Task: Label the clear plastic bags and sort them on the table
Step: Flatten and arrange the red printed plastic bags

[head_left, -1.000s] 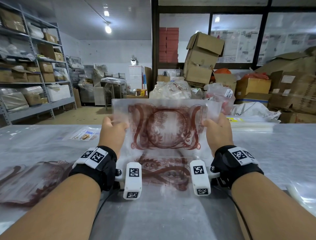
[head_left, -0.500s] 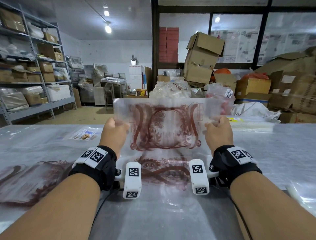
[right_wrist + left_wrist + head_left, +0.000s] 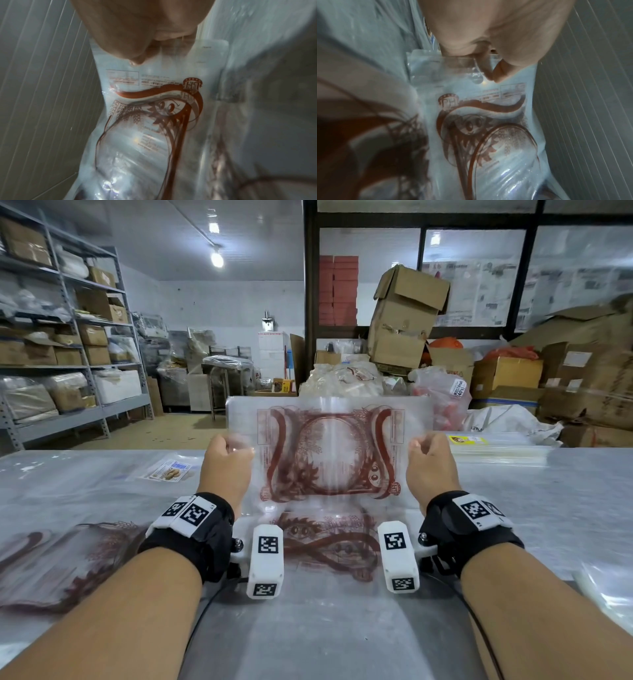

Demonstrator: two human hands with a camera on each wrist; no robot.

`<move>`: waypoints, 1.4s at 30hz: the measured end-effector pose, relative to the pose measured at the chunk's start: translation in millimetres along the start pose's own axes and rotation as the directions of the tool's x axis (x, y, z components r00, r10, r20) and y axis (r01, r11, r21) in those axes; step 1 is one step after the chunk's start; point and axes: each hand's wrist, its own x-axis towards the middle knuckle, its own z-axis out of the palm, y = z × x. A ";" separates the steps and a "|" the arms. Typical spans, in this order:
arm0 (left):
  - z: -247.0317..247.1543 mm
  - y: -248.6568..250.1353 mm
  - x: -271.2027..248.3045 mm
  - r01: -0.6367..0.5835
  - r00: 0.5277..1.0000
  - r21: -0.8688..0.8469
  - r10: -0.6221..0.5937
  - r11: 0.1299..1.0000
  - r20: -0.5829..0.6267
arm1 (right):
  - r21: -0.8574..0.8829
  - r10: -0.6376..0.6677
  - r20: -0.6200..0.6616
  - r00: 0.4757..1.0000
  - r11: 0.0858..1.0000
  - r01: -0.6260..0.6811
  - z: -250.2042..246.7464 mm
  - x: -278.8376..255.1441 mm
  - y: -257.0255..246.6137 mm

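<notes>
A stack of clear plastic bags point(image 3: 329, 453) with red-brown print stands upright in front of me, its lower edge on the table point(image 3: 513, 508). My left hand point(image 3: 226, 457) grips the stack's left side and my right hand point(image 3: 428, 460) grips its right side, fingers curled round the edges. In the left wrist view the thumb and fingers point(image 3: 496, 70) pinch the bags point(image 3: 488, 135). The right wrist view shows the right hand's fingers point(image 3: 137, 54) curled on the bags point(image 3: 145, 121). More printed bags point(image 3: 61, 563) lie flat at the left.
A small printed label sheet point(image 3: 168, 470) lies on the table's far left. A pile of clear bags point(image 3: 496, 446) sits at the far right, more plastic point(image 3: 606, 587) at the near right. Cardboard boxes point(image 3: 404, 316) and shelving point(image 3: 68, 337) stand behind the table.
The upright stack of bags shifted slightly between frames, as if tapped on the table. Both hands keep their grip on its sides.
</notes>
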 end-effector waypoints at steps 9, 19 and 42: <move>2.3 -2.0 2.3 0.066 0.998 0.022 -0.066 0.998 0.023 | -0.132 -0.051 0.094 0.994 0.989 0.064 -4.1 -7.0 -6.4; 2.7 -6.5 5.7 0.083 0.996 0.074 -0.086 0.994 0.034 | -0.071 0.008 0.081 0.997 0.997 -0.002 -2.6 -9.1 -7.7; -24.7 70.3 -1.2 -0.095 0.995 0.194 0.091 0.976 0.031 | 0.160 0.058 0.024 0.998 0.985 -0.061 -3.2 -27.5 -37.2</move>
